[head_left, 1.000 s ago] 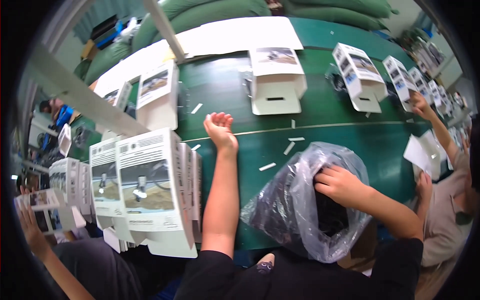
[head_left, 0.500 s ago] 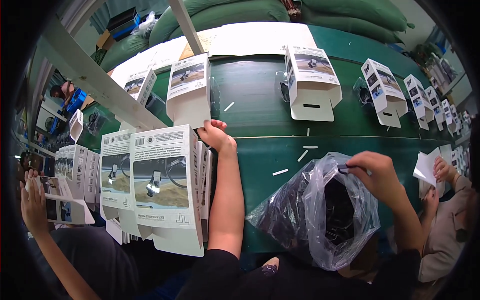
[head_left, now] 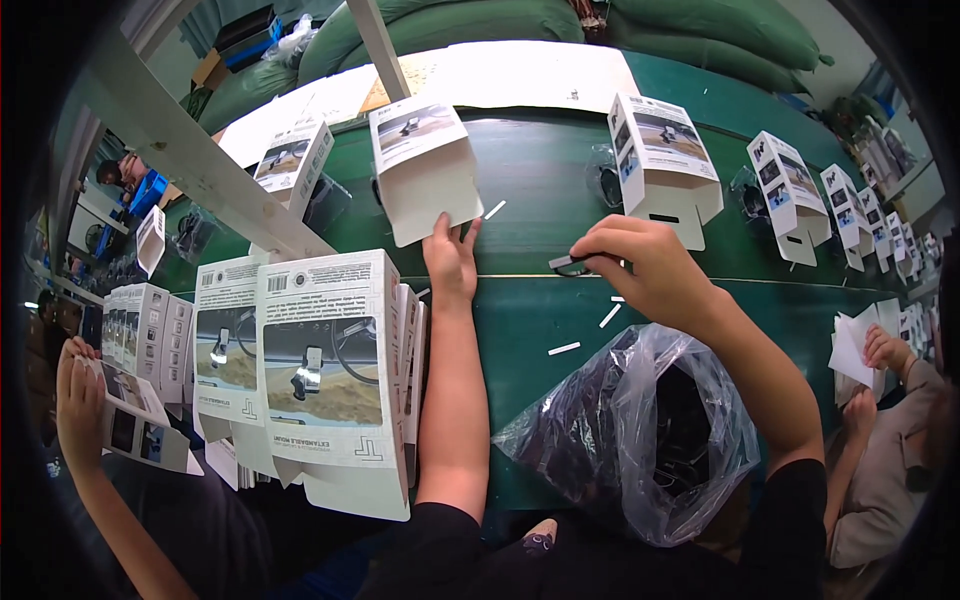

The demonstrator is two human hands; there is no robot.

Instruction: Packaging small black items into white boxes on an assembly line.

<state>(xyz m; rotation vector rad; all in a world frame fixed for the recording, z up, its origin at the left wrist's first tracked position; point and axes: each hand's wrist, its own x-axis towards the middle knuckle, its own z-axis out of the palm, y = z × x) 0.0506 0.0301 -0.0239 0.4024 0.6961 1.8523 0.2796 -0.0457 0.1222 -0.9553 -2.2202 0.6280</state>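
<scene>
My left hand [head_left: 452, 262] grips the open lower flap of a white printed cardboard box [head_left: 428, 190], which lies tilted on the far green surface with its open end toward me. Between the thumb and fingertips of my right hand [head_left: 645, 262] is a small black part with a loop shape [head_left: 568, 265]; its exact kind is unclear. That hand is raised over the table, to the right of the box. Below it, a clear plastic bag [head_left: 575, 425] stands with its mouth open and many black pieces [head_left: 683, 420] inside.
Stacked printed boxes [head_left: 320, 370] stand left of my left forearm. More boxes [head_left: 665, 150], with clear-wrapped black items beside them, line the far surface. White paper strips [head_left: 564, 348] lie about. A slanting white post [head_left: 200, 160] crosses the left. Co-workers' hands [head_left: 80, 400] handle boxes and paper [head_left: 855, 345] at both sides.
My right hand has left the bag's mouth and moved up and left with the black part. My left hand and its box have shifted right, and the far boxes have also slid right.
</scene>
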